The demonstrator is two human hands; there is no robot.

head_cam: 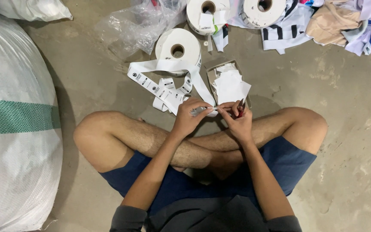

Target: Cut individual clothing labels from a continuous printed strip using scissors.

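Label ribbon, white with printed marks, runs from the roll beyond the hands down to them; its long axis lies leftward and away; left hand pinches its end; right hand pinches it also, gripping small scissors; cut labels lie just beyond the right hand.

Garment workshop floor (label rolls, sacks)

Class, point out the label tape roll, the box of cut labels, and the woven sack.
label tape roll (178,45): head view, flat white face.
box of cut labels (230,86): head view, top label of the pile.
woven sack (13,120): head view, green stripe.
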